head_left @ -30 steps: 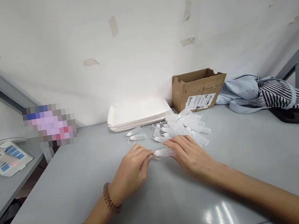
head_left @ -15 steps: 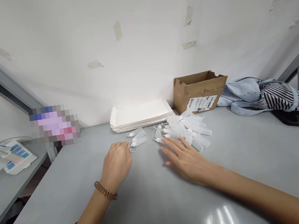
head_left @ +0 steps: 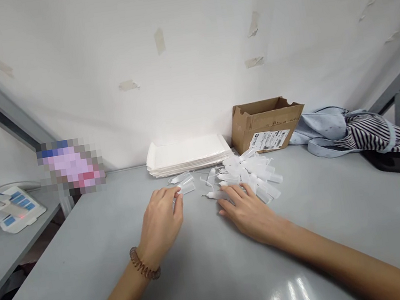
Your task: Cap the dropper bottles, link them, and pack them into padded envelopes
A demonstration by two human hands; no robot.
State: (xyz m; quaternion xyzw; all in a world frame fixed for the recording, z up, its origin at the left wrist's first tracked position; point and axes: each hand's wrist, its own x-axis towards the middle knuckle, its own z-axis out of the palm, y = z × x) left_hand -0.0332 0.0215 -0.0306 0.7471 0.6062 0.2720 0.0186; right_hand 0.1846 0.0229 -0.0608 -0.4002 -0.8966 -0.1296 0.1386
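R fingers (head_left: 234, 196) on rt end of btl (head_left: 214, 195)

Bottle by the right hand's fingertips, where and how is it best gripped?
Grip the bottle by its wider body, probably from the near side: it lies flat, thin tip pointing left, with other bottles crowded beyond it and to its right.

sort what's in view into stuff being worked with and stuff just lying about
Being worked with:
- left hand, at two small bottles
- right hand, fingers over another bottle
- heaped bottles beside it

Seemingly just lying about:
- white stack, though its role is unclear
- open cardboard box
- striped cloth
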